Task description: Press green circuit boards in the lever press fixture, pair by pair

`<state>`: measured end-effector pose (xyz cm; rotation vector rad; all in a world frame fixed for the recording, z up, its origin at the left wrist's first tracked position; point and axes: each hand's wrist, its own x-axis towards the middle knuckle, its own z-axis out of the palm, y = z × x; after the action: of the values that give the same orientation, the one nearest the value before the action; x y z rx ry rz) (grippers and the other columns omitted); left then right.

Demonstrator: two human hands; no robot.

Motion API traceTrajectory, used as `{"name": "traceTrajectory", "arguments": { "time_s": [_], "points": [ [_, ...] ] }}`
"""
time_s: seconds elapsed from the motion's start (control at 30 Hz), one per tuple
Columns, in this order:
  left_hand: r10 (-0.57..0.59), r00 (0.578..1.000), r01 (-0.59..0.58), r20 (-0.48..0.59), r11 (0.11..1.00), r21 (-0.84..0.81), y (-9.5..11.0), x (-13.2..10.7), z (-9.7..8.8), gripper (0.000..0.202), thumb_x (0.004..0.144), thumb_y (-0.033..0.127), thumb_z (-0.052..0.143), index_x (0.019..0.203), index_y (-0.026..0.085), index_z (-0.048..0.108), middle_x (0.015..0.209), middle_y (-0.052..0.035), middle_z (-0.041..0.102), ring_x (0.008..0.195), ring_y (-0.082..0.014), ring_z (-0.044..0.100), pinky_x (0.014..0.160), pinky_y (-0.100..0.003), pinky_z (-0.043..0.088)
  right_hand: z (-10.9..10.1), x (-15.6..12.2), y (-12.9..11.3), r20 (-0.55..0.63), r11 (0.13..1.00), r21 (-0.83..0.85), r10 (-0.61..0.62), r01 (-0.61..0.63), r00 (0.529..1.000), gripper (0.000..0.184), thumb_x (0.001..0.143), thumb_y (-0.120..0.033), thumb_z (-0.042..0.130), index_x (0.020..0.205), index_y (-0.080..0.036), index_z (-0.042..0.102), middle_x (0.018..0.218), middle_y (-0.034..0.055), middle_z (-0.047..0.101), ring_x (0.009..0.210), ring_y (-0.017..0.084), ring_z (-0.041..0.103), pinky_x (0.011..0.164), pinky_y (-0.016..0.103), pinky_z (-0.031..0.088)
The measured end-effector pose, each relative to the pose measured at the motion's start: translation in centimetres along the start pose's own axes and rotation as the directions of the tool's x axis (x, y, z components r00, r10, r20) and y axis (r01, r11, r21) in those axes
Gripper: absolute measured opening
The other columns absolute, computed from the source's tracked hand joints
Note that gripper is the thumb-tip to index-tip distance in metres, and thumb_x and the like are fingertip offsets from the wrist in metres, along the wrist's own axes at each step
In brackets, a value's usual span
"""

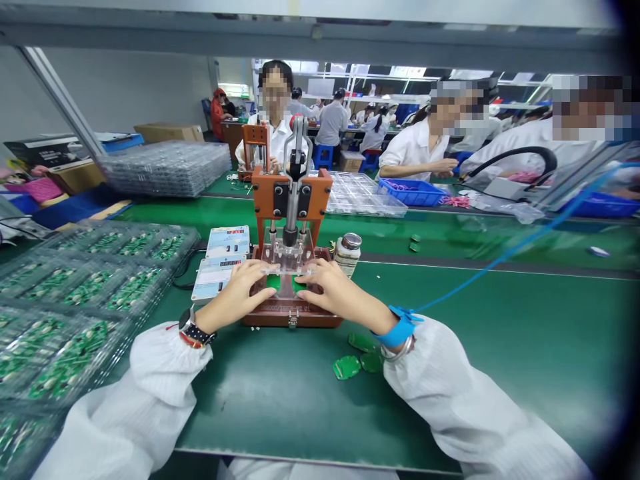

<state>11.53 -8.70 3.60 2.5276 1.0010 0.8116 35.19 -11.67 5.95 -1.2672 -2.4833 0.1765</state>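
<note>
Right across the room runs the green tabletop [500, 347], and a person in white sleeves sits at its near edge. Along the left edge lie clear trays [75, 300] stacked with rows of green circuit boards, the biggest things on it. At the middle, set back from the near edge, stands an orange press fixture [293, 200] with an upright lever, on a brown base [293, 313].

Both hands are on that base. The left hand [240, 290] reaches in from the left and the right hand [335, 290] from the right. Their fingers are gently bent, and the fingertips rest on the two ends of a clear plate [290, 270] under the plunger. Whether the thumbs pinch the plate from below I cannot tell. Two small green boards [273, 281] show beneath the plate, between the hands.

Just left of the fixture sit two pale meter boxes [225, 257], one behind the other. Just right of it stands a small jar [349, 252] with a metal lid. A blue wrist strap [400, 327] circles the right wrist, and its blue cord [500, 257] rises toward the far right corner. A dark watch [193, 330] sits on the left wrist. Three loose round boards [357, 357] lie beside the right wrist. Other people work at the benches beyond the far edge.
</note>
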Motion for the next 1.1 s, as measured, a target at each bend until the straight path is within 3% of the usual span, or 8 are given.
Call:
{"name": "traceTrajectory", "arguments": {
  "time_s": [0.13, 0.43, 0.6, 0.67, 0.73, 0.8, 0.97, 1.1],
  "points": [
    [-0.056, 0.998, 0.054, -0.035, 0.997, -0.056, 0.0, -0.2, 0.3, 0.056, 0.088, 0.028, 0.058, 0.140, 0.025, 0.039, 0.132, -0.0099, 0.053, 0.120, -0.0275, 0.047, 0.103, -0.046, 0.033, 0.2, -0.3, -0.5, 0.001, 0.999, -0.055, 0.005, -0.005, 1.000, 0.021, 0.090, -0.026, 0.057, 0.107, -0.016, 0.066, 0.108, 0.0118, 0.063, 0.105, 0.028, 0.051, 0.086, 0.045, 0.041],
    [-0.095, 0.995, 0.090, -0.043, 0.990, -0.110, -0.4, -0.3, 0.8, 0.058, 0.086, 0.032, 0.059, 0.140, 0.024, 0.040, 0.133, -0.0111, 0.053, 0.120, -0.0287, 0.049, 0.102, -0.048, 0.036, 1.0, -0.7, -0.5, -0.054, 0.997, 0.007, 0.074, -0.074, 0.996, 0.025, 0.089, -0.029, 0.059, 0.111, -0.018, 0.065, 0.128, 0.0119, 0.055, 0.123, 0.032, 0.042, 0.097, 0.054, 0.040],
    [-0.091, 0.989, 0.068, -0.115, 0.980, -0.189, -1.3, -0.6, 0.0, 0.050, 0.088, 0.039, 0.056, 0.134, 0.020, 0.047, 0.136, -0.0107, 0.052, 0.125, -0.0267, 0.047, 0.105, -0.042, 0.036, -4.9, -1.3, 2.3, 0.004, 0.976, 0.219, -0.025, 0.023, 1.000, 0.023, 0.091, -0.028, 0.054, 0.110, -0.026, 0.066, 0.125, 0.0057, 0.058, 0.118, 0.026, 0.053, 0.099, 0.048, 0.046],
    [-0.102, 0.979, 0.075, -0.177, 0.986, -0.152, -2.4, -0.6, -0.7, 0.040, 0.090, 0.039, 0.052, 0.124, 0.019, 0.055, 0.127, -0.0103, 0.059, 0.118, -0.0262, 0.054, 0.101, -0.041, 0.040, -8.3, 0.0, 2.7, -0.222, 0.944, 0.330, 0.058, 0.019, 0.973, 0.021, 0.092, -0.027, 0.051, 0.108, -0.024, 0.066, 0.112, 0.0033, 0.065, 0.106, 0.021, 0.061, 0.092, 0.040, 0.051],
    [-0.103, 0.964, 0.099, -0.244, 0.995, -0.027, -4.1, -0.7, -1.4, 0.032, 0.091, 0.036, 0.048, 0.113, 0.018, 0.062, 0.115, -0.0100, 0.066, 0.109, -0.0268, 0.058, 0.096, -0.043, 0.042, -11.1, 3.0, 2.2, -0.470, 0.908, 0.415, 0.167, 0.051, 0.867, 0.022, 0.095, -0.027, 0.047, 0.106, -0.020, 0.064, 0.102, 0.0016, 0.066, 0.099, 0.016, 0.064, 0.088, 0.035, 0.052],
    [-0.095, 0.954, 0.139, -0.283, 0.980, 0.140, -6.2, -1.0, -1.9, 0.030, 0.090, 0.033, 0.047, 0.107, 0.018, 0.065, 0.110, -0.0110, 0.067, 0.108, -0.0292, 0.057, 0.095, -0.047, 0.040, -13.1, 7.2, 0.9, -0.545, 0.852, 0.519, 0.261, 0.076, 0.797, 0.029, 0.098, -0.028, 0.037, 0.102, -0.013, 0.061, 0.093, 0.0008, 0.064, 0.093, 0.011, 0.065, 0.086, 0.031, 0.051],
    [-0.191, 0.959, 0.243, -0.209, 0.934, 0.261, -10.7, -2.1, -1.9, 0.040, 0.087, 0.039, 0.050, 0.119, 0.018, 0.060, 0.126, -0.0139, 0.061, 0.121, -0.0335, 0.048, 0.099, -0.053, 0.034, -16.7, 14.0, -3.9, -0.149, 0.574, 0.815, 0.348, -0.085, 0.925, 0.038, 0.100, -0.031, 0.027, 0.112, -0.001, 0.047, 0.076, 0.0014, 0.061, 0.078, 0.012, 0.068, 0.078, 0.033, 0.056],
    [-0.305, 0.952, 0.304, -0.028, 0.930, 0.209, -11.6, -1.5, -2.3, 0.066, 0.081, 0.054, 0.058, 0.136, 0.018, 0.047, 0.145, -0.0142, 0.043, 0.137, -0.0369, 0.029, 0.107, -0.055, 0.025, -17.0, 10.2, -7.3, -0.522, 0.779, 0.564, 0.077, 0.276, 0.850, 0.035, 0.087, -0.007, 0.046, 0.120, 0.002, 0.041, 0.090, -0.0024, 0.058, 0.098, 0.011, 0.062, 0.088, 0.023, 0.047]
  ]
}}
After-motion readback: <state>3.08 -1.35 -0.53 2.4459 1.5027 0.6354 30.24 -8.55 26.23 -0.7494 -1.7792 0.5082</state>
